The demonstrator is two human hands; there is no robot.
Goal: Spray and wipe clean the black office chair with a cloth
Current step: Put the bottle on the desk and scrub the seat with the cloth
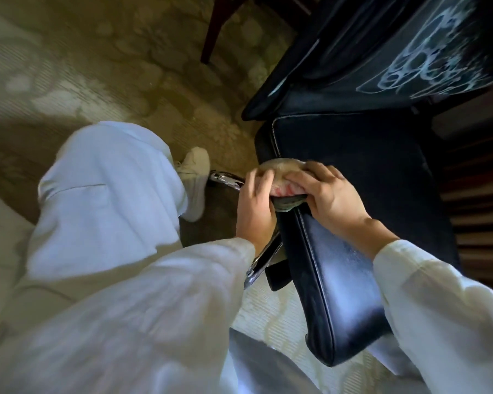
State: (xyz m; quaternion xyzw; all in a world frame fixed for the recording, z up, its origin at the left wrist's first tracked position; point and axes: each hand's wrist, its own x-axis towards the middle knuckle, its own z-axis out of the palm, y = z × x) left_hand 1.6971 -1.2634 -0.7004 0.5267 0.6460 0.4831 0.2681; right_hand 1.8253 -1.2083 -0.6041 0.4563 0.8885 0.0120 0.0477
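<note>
As seen from the head camera looking steeply down, the contents run as follows.

Carpet (103, 61): patterned olive and cream, covering the floor under everything.
Black office chair (382, 172): right half of the view, seat cushion with pale stitching along its edge; the backrest at upper right carries looping white foam trails (427, 58).
Trouser leg (106, 200): pale, bent at the knee, left of the chair.
Sleeves: white, long, both reaching in from the bottom edge toward the seat.
Chrome chair frame (262, 263): shiny bar below the seat's left edge, partly hidden behind the left wrist.
Dark wooden leg (214, 29): slanted, at top centre, on the carpet well apart from the hands.
Shoe (195, 183): light-coloured, on the carpet just left of the chrome frame.
Right hand (330, 197): palm down on the seat, fingers curled and clamped on the cloth's right side.
Left hand (255, 206): at the seat's left edge, fingers bent, gripping the cloth's left side.
Hands, relation: close together, joined by the cloth between them.
Cloth (282, 177): bunched, tan with a pink patch, pressed against the seat's left edge.
</note>
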